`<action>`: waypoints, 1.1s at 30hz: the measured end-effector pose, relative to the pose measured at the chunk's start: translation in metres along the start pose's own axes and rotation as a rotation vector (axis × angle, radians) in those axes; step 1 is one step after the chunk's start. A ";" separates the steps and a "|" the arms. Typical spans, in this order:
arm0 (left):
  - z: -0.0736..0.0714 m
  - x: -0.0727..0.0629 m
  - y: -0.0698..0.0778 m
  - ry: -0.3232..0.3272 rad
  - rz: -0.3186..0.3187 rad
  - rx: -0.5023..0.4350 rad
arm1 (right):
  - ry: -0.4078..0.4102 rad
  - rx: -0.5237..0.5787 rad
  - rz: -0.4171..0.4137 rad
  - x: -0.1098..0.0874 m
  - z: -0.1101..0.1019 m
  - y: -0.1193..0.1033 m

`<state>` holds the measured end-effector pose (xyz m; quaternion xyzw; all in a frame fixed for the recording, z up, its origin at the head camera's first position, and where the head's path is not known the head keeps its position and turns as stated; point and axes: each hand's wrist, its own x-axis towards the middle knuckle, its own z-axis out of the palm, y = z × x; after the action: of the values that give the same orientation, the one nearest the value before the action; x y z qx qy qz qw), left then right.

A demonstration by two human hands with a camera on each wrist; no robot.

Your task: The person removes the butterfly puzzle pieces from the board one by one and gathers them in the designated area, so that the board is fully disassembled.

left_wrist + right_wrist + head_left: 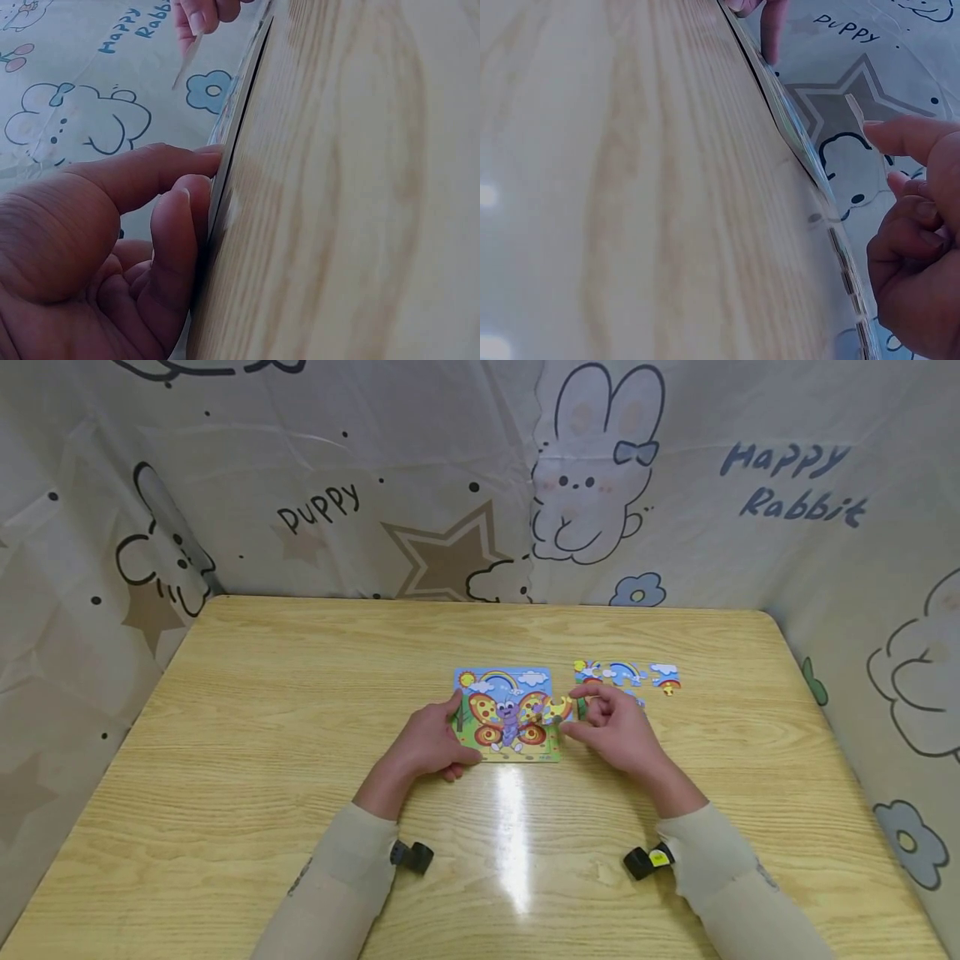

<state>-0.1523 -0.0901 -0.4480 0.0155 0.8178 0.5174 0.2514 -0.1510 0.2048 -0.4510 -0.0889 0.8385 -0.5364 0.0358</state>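
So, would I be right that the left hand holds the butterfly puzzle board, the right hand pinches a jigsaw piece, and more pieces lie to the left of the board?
Not quite: in the head view, the other jigsaw pieces lie to the right of the butterfly puzzle board. The rest is correct.

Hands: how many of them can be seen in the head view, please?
2. The left hand holds the puzzle board at its left side; the right hand pinches a puzzle piece near the board's right edge. No other hand shows.
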 end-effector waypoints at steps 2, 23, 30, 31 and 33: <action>0.000 0.000 0.000 0.000 -0.004 -0.004 | 0.016 0.004 -0.005 0.000 -0.003 0.006; 0.000 -0.001 0.001 -0.003 -0.012 -0.010 | 0.114 -0.024 -0.033 -0.020 -0.041 -0.014; 0.000 -0.001 0.001 -0.003 -0.019 -0.008 | 0.151 -0.008 -0.026 -0.019 -0.055 0.011; 0.000 -0.001 0.001 -0.003 -0.017 -0.007 | 0.157 -0.007 -0.021 -0.019 -0.057 0.017; 0.000 -0.001 0.001 -0.004 -0.016 -0.007 | 0.170 -0.014 -0.009 -0.018 -0.061 0.025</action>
<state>-0.1514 -0.0898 -0.4465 0.0092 0.8157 0.5181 0.2571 -0.1453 0.2734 -0.4485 -0.0470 0.8420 -0.5361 -0.0383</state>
